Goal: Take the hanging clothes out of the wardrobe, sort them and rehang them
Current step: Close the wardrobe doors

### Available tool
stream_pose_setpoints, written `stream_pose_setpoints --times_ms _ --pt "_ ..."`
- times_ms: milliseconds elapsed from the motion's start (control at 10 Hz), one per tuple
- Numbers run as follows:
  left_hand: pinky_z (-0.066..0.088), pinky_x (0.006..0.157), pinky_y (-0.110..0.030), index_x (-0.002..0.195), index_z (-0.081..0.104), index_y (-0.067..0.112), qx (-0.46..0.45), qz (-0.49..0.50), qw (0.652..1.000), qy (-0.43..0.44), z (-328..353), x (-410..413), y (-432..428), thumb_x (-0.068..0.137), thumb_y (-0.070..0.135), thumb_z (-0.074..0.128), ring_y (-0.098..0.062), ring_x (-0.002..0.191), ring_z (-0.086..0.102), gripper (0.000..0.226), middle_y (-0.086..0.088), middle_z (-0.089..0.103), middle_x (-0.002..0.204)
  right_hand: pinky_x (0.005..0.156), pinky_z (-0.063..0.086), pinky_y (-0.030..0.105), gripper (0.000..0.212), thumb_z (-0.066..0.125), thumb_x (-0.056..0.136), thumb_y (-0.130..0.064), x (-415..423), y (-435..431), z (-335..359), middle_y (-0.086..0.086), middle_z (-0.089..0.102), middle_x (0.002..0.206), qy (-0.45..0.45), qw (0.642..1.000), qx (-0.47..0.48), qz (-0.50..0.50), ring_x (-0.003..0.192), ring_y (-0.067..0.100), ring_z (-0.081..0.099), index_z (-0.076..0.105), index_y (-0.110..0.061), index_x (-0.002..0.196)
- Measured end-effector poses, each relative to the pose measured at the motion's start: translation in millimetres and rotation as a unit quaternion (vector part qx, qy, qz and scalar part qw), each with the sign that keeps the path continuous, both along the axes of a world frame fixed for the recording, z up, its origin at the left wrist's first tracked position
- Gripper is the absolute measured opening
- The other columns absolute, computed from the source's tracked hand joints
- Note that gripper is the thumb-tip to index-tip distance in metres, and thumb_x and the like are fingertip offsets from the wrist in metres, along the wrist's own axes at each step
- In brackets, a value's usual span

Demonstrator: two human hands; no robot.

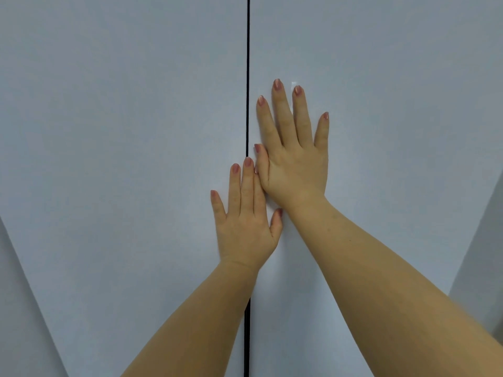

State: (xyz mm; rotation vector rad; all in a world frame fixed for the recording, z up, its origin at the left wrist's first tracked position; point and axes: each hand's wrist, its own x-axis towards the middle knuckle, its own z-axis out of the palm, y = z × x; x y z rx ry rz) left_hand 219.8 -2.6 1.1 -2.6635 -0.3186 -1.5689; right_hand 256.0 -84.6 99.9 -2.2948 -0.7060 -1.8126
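We are standing close against a wardrobe, which suggests a bedroom or dressing area of a home, though little else shows. Two plain pale grey-white doors, the left door and the right door, fill nearly our whole view, shut, with a thin dark seam running vertically between them. They bear no visible handles. Narrow strips of similar pale surface show at the lower left and right edges.
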Motion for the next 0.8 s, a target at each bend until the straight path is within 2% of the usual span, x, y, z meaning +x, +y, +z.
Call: stream_pose_setpoints --times_ms 100,300,400,500,600,700,800 --pt "-0.001 0.116 -0.052 0.151 -0.015 0.01 -0.006 0.008 0.999 0.039 3 -3 -2 0.095 0.053 0.002 -0.025 0.149 -0.004 0.072 -0.007 -0.007 0.161 0.118 0.003 0.056 0.06 0.029 0.1 -0.035 -6 -3 4 0.006 0.008 0.162 0.039 0.999 -0.017 -0.001 0.149 0.029 0.003 0.011 -0.019 0.154" --pt "0.011 0.118 -0.053 0.151 -0.015 0.013 -0.041 -0.022 0.993 0.106 16 -31 -10 0.096 0.052 0.027 -0.023 0.148 -0.015 0.08 -0.005 -0.017 0.16 0.118 0.009 0.053 0.06 0.024 0.101 -0.041 -45 -27 23 -0.001 -0.011 0.162 0.186 0.977 -0.1 0.024 0.149 0.022 -0.01 0.006 -0.023 0.155" --pt "0.008 0.119 -0.049 0.152 -0.012 0.011 -0.026 -0.015 0.987 0.158 25 -56 -18 0.096 0.055 0.02 -0.023 0.147 -0.017 0.078 -0.006 -0.02 0.16 0.119 0.011 0.052 0.057 0.019 0.102 -0.048 -68 -45 32 -0.007 -0.012 0.162 0.276 0.95 -0.145 0.022 0.149 0.017 -0.008 0.013 -0.027 0.154" --pt "0.005 0.119 -0.052 0.153 -0.011 0.014 0.015 0.003 0.973 0.231 25 -84 -21 0.098 0.053 0.015 -0.029 0.146 -0.021 0.072 -0.008 -0.022 0.159 0.118 0.016 0.051 0.055 0.019 0.102 -0.048 -97 -57 22 -0.007 0.001 0.163 0.387 0.911 -0.13 0.06 0.149 0.017 0.006 0.021 -0.028 0.152" --pt "0.004 0.119 -0.053 0.152 -0.012 0.017 0.028 0.016 0.966 0.258 34 -110 -18 0.1 0.049 0.016 -0.034 0.145 -0.021 0.068 -0.007 -0.02 0.159 0.116 0.025 0.047 0.055 0.022 0.102 -0.048 -120 -67 8 -0.003 0.014 0.161 0.397 0.91 -0.1 0.062 0.147 0.018 0.015 0.026 -0.024 0.151" --pt "0.007 0.118 -0.05 0.152 0.013 0.014 0.031 0.001 0.965 0.261 54 -134 -21 0.102 0.044 0.019 -0.027 0.148 -0.009 0.059 -0.005 -0.005 0.162 0.11 0.034 0.044 0.053 0.025 0.102 -0.046 -134 -79 10 0.001 0.024 0.158 0.374 0.922 -0.088 0.039 0.143 0.021 0.025 0.031 -0.02 0.148" --pt "0.016 0.118 -0.046 0.142 0.035 0.013 0.036 -0.028 0.975 0.218 78 -150 -20 0.102 0.038 0.026 -0.023 0.145 0.019 0.048 -0.004 0.026 0.156 0.092 0.046 0.041 0.049 0.027 0.102 -0.044 -144 -93 26 0.004 0.047 0.141 0.325 0.943 -0.069 0.007 0.125 0.025 0.045 0.043 -0.016 0.138"
